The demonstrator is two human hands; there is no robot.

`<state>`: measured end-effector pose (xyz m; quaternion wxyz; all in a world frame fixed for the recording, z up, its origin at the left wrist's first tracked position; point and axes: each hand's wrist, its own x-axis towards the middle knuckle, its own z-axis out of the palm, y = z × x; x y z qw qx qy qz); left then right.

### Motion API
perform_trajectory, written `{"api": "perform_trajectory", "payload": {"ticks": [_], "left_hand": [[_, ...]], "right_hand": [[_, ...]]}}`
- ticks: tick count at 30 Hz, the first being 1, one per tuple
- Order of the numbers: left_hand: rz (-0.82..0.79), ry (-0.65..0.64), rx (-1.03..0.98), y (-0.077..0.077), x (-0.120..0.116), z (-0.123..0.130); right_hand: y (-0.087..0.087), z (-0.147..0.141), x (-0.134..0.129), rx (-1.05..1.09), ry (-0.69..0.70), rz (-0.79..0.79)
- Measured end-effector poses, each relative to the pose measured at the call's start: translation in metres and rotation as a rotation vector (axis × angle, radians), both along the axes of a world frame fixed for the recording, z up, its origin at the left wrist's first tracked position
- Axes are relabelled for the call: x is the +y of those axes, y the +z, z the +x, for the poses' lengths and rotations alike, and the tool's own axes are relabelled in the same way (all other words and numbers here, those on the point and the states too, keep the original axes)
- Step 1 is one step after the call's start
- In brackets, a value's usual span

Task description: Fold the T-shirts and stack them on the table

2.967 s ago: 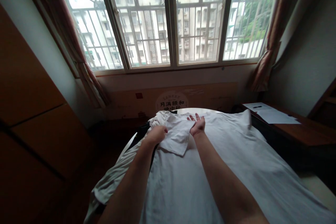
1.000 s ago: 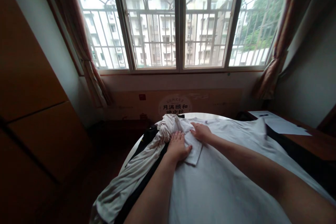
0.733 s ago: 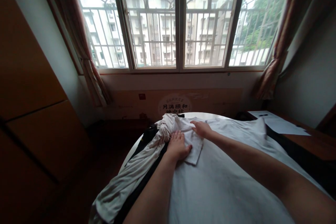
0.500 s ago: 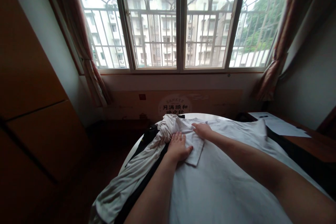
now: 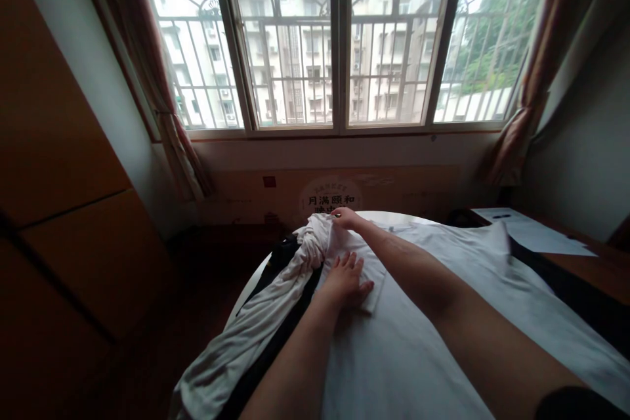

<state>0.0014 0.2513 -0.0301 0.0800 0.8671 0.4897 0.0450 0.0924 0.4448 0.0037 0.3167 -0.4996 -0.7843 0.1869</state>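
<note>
A white shirt [image 5: 403, 341] lies spread over a round white table [image 5: 251, 282], with its sleeve [image 5: 377, 289] folded inward near the far left. My left hand [image 5: 344, 279] rests on that sleeve, palm down and fingers spread. Farther off, my right hand [image 5: 344, 218] has its fingers bent together at the shirt's far left edge, beside a bunched cream cloth [image 5: 315, 243]. What its fingertips hold, if anything, is too small to make out. The cream cloth trails down the table's left side toward me, over dark fabric [image 5: 283, 252].
A brown desk [image 5: 608, 262] with a paper sheet [image 5: 536, 231] stands at the right. Beyond the table are a printed box [image 5: 236, 197] and a barred window. Tall wooden cabinets [image 5: 93, 262] fill the left side.
My right hand has moved left and away from me, from the folded sleeve to the shirt's far edge. My left hand has shifted slightly right, its fingers more spread.
</note>
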Motion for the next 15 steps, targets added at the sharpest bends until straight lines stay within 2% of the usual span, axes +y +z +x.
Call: {"api": "perform_trajectory", "payload": {"ticks": [3, 6, 11, 15], "left_hand": [[-0.001, -0.006, -0.007, -0.003, -0.001, -0.001], [0.008, -0.014, -0.007, -0.003, 0.0, -0.001], [0.079, 0.027, -0.019, -0.003, 0.007, 0.0], [0.102, 0.094, -0.004, -0.003, 0.009, 0.0]], "right_hand": [[-0.009, -0.004, 0.006, -0.039, -0.016, -0.052], [-0.012, 0.0, 0.005, -0.049, -0.048, -0.037], [0.004, 0.023, -0.007, -0.013, -0.129, 0.066], [0.014, 0.058, -0.043, -0.027, -0.124, 0.141]]}}
